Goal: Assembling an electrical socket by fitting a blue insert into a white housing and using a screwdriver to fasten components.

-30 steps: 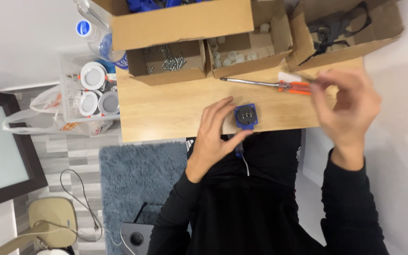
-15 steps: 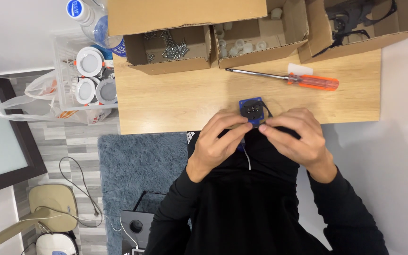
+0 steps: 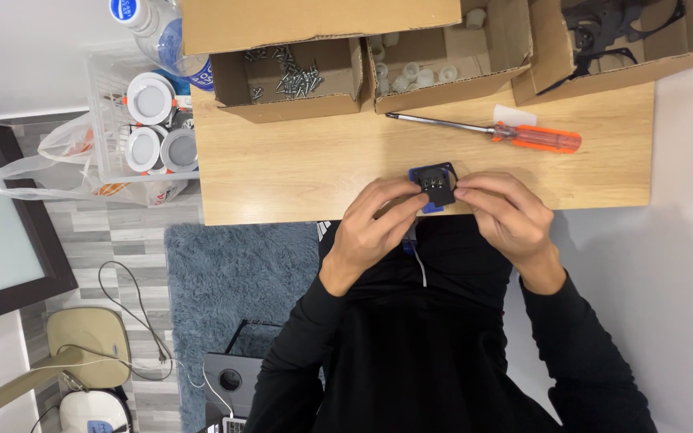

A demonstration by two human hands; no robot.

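A small blue and black square part sits at the near edge of the wooden table. My left hand grips its left side with fingertips. My right hand pinches its right side. A thin white wire hangs below the part over my black top. An orange-handled screwdriver lies on the table just beyond both hands, touched by neither.
Cardboard boxes line the table's far edge: one with screws, one with white caps, one with black parts. A clear bin with round white lamps and a water bottle stand left. A blue rug lies below.
My right hand let go of the screwdriver, which now lies on the table, and came down to the blue part. Both hands now hold the part.
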